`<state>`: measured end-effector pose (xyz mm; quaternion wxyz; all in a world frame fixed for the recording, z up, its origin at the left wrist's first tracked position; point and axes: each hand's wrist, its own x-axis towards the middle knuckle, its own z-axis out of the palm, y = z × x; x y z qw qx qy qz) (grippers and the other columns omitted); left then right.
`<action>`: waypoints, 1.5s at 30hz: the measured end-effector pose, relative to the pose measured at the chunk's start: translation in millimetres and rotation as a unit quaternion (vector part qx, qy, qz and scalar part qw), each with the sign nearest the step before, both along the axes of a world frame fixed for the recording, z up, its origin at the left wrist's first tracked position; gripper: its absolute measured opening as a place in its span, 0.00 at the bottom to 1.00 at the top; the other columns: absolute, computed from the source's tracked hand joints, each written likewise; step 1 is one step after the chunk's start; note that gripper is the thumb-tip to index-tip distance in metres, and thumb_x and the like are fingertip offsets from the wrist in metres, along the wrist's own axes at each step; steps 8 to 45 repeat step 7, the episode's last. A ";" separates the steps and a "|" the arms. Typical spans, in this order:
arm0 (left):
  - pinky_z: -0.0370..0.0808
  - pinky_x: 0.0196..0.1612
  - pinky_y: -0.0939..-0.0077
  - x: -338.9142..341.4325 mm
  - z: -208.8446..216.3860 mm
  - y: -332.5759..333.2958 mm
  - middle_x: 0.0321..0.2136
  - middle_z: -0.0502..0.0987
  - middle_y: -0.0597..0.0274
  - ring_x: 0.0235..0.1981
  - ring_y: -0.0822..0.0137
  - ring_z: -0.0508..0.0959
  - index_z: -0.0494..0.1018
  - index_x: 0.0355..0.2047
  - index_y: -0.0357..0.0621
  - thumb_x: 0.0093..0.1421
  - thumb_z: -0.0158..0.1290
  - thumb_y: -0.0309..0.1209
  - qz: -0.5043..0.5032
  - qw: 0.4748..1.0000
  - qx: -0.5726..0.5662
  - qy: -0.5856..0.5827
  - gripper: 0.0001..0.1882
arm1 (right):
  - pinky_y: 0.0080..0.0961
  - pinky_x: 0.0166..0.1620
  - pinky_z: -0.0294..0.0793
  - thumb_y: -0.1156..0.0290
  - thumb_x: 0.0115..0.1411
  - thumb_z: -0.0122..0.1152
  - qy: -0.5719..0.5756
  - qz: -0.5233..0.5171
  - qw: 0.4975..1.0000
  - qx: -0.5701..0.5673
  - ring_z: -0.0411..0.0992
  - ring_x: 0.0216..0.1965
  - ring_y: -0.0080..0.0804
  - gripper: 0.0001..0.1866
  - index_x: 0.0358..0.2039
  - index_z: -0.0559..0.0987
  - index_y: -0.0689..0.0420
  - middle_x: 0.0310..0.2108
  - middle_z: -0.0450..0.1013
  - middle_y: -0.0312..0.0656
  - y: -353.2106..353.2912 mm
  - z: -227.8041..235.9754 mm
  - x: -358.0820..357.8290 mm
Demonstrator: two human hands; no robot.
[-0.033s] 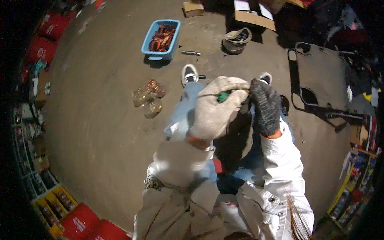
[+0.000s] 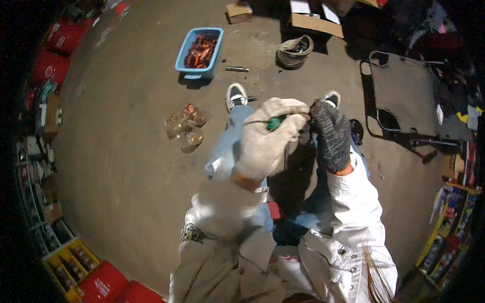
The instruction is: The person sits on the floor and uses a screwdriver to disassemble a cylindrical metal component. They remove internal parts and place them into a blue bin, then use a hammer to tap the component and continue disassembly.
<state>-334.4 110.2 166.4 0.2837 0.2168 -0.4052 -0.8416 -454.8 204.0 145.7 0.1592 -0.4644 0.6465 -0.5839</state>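
Observation:
My left hand (image 2: pixel 270 136), in a cream work glove, is closed around a small green thing (image 2: pixel 274 123) whose kind I cannot make out. A thin dark strand crosses the glove beside it. Close by on the right, my right hand (image 2: pixel 331 134) wears a dark grey knitted glove, its fingers curled shut. Whatever is between its fingertips is too small and dark to name. Both hands are held up over my knees, fingertips nearly meeting. On the floor to the left lie clear bags (image 2: pixel 186 129) with copper-coloured bits in them.
Ahead stands a blue plastic tub (image 2: pixel 219 50) of reddish-brown scrap. A dark metal rod (image 2: pixel 237 69) lies beside it, with a bucket (image 2: pixel 292 60) to the right. A framed folding seat or panel (image 2: pixel 404 93) is at right; red containers (image 2: pixel 103 283) and yellow bins (image 2: pixel 63 262) line the left.
The whole view has shifted slightly, so floor things appear a little farther left and lower. My hands keep nearly the same pose, close together.

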 end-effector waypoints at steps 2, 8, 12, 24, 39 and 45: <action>0.71 0.39 0.87 7.0 0.8 -0.5 0.35 0.77 0.63 0.33 0.78 0.74 0.74 0.41 0.35 0.59 0.50 0.17 0.001 0.998 -0.050 -0.031 0.10 | 0.24 0.31 0.72 0.71 0.65 0.52 0.276 -0.024 0.961 -0.019 0.71 0.29 0.22 0.10 0.39 0.77 0.64 0.30 0.75 0.37 -1.8 5.1 -3.1; 0.72 0.33 0.84 3.8 -14.9 -7.1 0.40 0.75 0.56 0.32 0.74 0.74 0.74 0.44 0.34 0.59 0.53 0.22 0.017 0.971 -0.238 0.033 0.12 | 0.30 0.40 0.77 0.66 0.63 0.56 -0.185 0.041 0.981 0.042 0.76 0.33 0.39 0.11 0.40 0.77 0.60 0.37 0.75 0.45 1.4 27.5 -0.5; 0.72 0.33 0.84 3.8 -14.9 -7.1 0.40 0.75 0.56 0.32 0.74 0.74 0.74 0.44 0.34 0.59 0.53 0.22 0.017 0.971 -0.238 0.033 0.12 | 0.30 0.40 0.77 0.66 0.63 0.56 -0.185 0.041 0.981 0.042 0.76 0.33 0.39 0.11 0.40 0.77 0.60 0.37 0.75 0.45 1.4 27.5 -0.5; 0.72 0.33 0.84 3.8 -14.9 -7.1 0.40 0.75 0.56 0.32 0.74 0.74 0.74 0.44 0.34 0.59 0.53 0.22 0.017 0.971 -0.238 0.033 0.12 | 0.30 0.40 0.77 0.66 0.63 0.56 -0.185 0.041 0.981 0.042 0.76 0.33 0.39 0.11 0.40 0.77 0.60 0.37 0.75 0.45 1.4 27.5 -0.5; 0.72 0.33 0.84 3.8 -14.9 -7.1 0.40 0.75 0.56 0.32 0.74 0.74 0.74 0.44 0.34 0.59 0.53 0.22 0.017 0.971 -0.238 0.033 0.12 | 0.30 0.40 0.77 0.66 0.63 0.56 -0.185 0.041 0.981 0.042 0.76 0.33 0.39 0.11 0.40 0.77 0.60 0.37 0.75 0.45 1.4 27.5 -0.5; 0.72 0.33 0.84 3.8 -14.9 -7.1 0.40 0.75 0.56 0.32 0.74 0.74 0.74 0.44 0.34 0.59 0.53 0.22 0.017 0.971 -0.238 0.033 0.12 | 0.30 0.40 0.77 0.66 0.63 0.56 -0.185 0.041 0.981 0.042 0.76 0.33 0.39 0.11 0.40 0.77 0.60 0.37 0.75 0.45 1.4 27.5 -0.5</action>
